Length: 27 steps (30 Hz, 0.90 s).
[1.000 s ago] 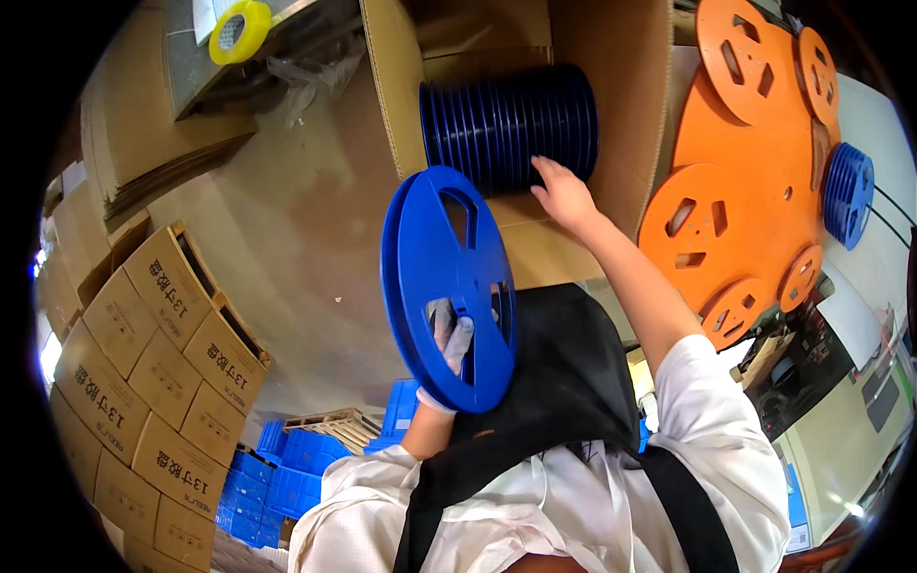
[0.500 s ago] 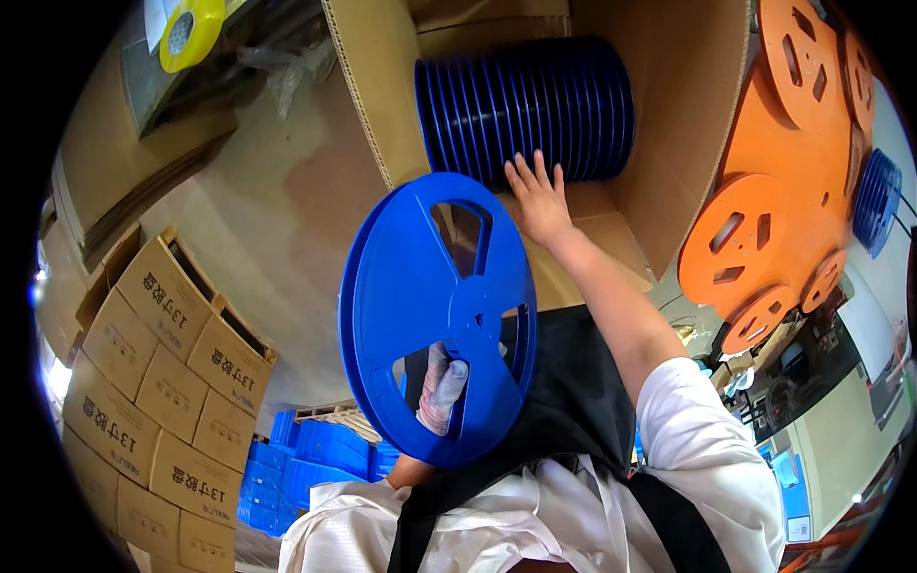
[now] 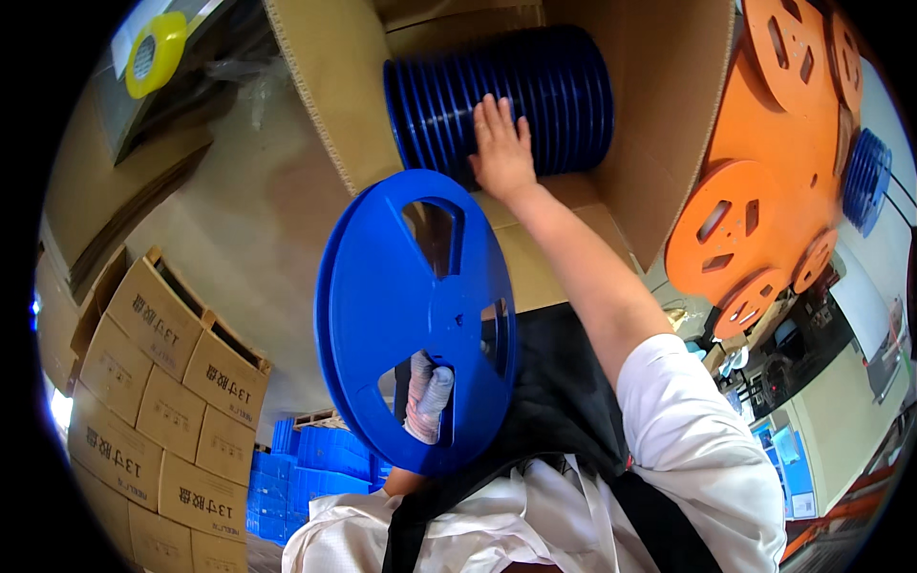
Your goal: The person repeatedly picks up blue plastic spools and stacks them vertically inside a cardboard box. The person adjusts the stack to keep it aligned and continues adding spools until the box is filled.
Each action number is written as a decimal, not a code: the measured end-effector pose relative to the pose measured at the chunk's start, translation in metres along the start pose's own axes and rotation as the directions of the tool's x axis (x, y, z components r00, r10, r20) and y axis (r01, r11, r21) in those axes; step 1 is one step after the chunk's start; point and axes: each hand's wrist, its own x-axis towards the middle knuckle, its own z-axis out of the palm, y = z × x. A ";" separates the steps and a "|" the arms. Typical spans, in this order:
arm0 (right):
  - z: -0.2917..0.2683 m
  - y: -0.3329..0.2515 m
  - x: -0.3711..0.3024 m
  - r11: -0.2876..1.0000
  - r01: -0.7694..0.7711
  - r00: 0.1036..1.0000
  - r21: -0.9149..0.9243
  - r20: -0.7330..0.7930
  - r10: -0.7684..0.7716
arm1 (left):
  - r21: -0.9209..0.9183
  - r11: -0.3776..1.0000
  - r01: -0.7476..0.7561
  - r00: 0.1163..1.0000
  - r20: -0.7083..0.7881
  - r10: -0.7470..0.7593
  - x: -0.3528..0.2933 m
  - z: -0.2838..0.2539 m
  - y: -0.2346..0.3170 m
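My left hand [image 3: 427, 399], in a pale glove, grips a large blue plastic reel [image 3: 382, 296] through one of its cut-out windows. The reel stands on edge in front of my black apron, its two flanges slightly apart. Bare and with fingers stretched out, my right hand [image 3: 503, 158] lies flat against a row of blue reels [image 3: 449, 115]. Those reels are packed side by side on edge inside an open cardboard box [image 3: 659, 124]. My palm hides part of the row's near side.
On the right is an orange rack with round slotted discs [image 3: 721, 229], and a smaller group of blue reels [image 3: 867, 181] beyond it. Stacked cartons [image 3: 143, 392] and blue bins [image 3: 320, 458] stand at left. A yellow tape roll [image 3: 156, 55] lies at the upper left.
My right hand has slid up and left, further onto the row of reels. The reel in my left hand has shifted slightly left in the view, along with the surroundings.
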 end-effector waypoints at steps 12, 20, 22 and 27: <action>-0.010 0.082 -0.083 0.901 -0.273 0.919 0.337 -0.184 0.348 | 0.002 0.999 -0.045 0.999 -0.024 0.045 0.022 0.012 0.002; -0.016 0.116 -0.055 0.888 -0.278 0.904 0.366 -0.214 0.371 | 0.049 0.997 -0.056 0.998 -0.028 0.057 0.039 0.032 0.000; -0.015 0.120 -0.055 0.867 -0.306 0.902 0.394 -0.172 0.396 | 0.062 0.996 -0.064 0.997 -0.029 0.066 0.045 0.038 -0.002; -0.018 0.117 -0.057 0.863 -0.352 0.899 0.363 -0.125 0.420 | 0.085 0.991 -0.100 0.994 -0.045 0.104 0.062 0.052 -0.004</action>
